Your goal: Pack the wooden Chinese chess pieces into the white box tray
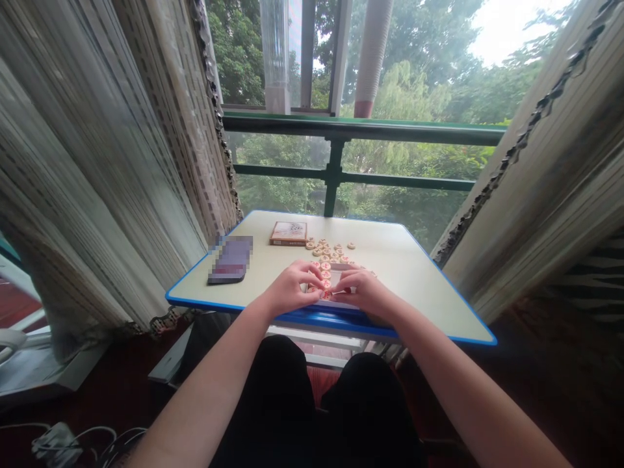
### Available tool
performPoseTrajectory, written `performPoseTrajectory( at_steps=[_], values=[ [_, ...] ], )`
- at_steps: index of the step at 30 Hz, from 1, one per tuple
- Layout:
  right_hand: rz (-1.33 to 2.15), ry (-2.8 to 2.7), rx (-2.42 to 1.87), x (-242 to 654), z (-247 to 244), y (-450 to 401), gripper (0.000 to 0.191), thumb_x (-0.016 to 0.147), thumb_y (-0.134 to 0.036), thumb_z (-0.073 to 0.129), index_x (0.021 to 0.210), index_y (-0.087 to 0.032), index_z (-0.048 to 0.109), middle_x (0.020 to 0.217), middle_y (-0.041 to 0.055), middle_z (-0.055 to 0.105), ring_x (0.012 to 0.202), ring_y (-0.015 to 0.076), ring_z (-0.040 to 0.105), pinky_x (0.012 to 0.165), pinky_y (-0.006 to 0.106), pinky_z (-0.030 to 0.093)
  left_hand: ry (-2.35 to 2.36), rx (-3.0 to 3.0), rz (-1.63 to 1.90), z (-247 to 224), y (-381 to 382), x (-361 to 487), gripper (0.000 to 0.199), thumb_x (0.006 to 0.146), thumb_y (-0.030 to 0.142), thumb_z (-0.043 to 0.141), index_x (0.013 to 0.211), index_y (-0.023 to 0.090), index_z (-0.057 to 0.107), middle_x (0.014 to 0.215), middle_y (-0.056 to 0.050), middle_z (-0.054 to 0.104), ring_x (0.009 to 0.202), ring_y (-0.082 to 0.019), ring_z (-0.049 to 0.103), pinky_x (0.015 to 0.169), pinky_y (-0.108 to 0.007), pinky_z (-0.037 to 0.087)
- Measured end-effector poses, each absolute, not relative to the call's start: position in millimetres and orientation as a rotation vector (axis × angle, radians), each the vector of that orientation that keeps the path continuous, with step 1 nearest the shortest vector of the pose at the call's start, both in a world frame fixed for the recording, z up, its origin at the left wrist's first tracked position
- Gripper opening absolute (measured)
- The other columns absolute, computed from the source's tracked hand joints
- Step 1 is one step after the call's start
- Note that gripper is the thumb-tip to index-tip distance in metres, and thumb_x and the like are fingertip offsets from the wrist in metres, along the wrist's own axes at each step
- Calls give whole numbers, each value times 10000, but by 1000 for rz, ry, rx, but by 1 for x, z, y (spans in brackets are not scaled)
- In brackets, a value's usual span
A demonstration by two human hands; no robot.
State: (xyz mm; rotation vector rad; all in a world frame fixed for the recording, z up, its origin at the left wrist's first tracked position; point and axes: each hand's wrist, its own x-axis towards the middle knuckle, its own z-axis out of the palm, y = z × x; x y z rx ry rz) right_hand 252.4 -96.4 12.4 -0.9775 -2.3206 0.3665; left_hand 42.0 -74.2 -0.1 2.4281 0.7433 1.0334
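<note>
at our far left, a striped, pale left curtain [121, 130] hangs down toward the floor, and white cables [57, 444] lie below it. next, on the left part of the cream, blue-edged surface [266, 266], we have a dark flat object [231, 260], partly pixelated so that we cannot tell what it is. to the right of it and farther back, a brown box [288, 233] with a pale printed top lies flat.

our left hand [294, 286] comes in over the near edge, its thumb and fingers bent at the round pieces [325, 275] with red characters; the fingers hide the contact, so we cannot tell whether its grip is closed on one. these pieces stand in a line running away from us, at the left side of a shallow tray [344, 276] by the near edge. behind them, loose pieces [318, 251] are scattered just beside the box, some touching, and a lone piece [351, 246] lies a little apart on their right.

our right hand [363, 288] reaches across the tray from the right, fingers bent toward the line; we cannot tell whether its grip holds anything. beyond the surface, at our far right, a pale right curtain [550, 162] with a dark ruffled edge slants down.
</note>
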Motion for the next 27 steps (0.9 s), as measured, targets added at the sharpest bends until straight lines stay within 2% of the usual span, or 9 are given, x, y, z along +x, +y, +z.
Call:
performPoseTrajectory(
  at_steps=[4,12,19,27],
  values=[
    [379,-2315,-1008,254,11,-95,206,725,-385,666,638,-202,704,556,4,578,604,140,528,765,335,412,723,2442,1044,1,-75,42,115,714,197,614,745,212,724,892,-40,649,942,-191,538,894,-327,420],
    [356,-2361,-1012,255,13,-95,131,727,-308,678,687,-190,717,589,11,610,669,146,537,758,306,394,747,2498,930,3,-76,41,134,722,205,602,753,222,731,926,-36,633,931,-196,518,899,-348,415],
    [305,-2385,-1060,255,16,-94,111,725,-304,681,702,-203,719,603,3,586,657,137,505,781,316,363,717,2543,903,8,-79,43,218,793,357,567,785,213,730,1005,-61,600,991,-220,502,931,-371,383],
    [357,-2375,-1102,254,17,-93,157,727,-354,672,722,-204,718,640,6,596,667,135,494,796,325,355,720,2479,947,13,-81,45,385,873,432,427,798,202,726,1013,-71,599,1006,-214,487,944,-363,366]
  ],
)
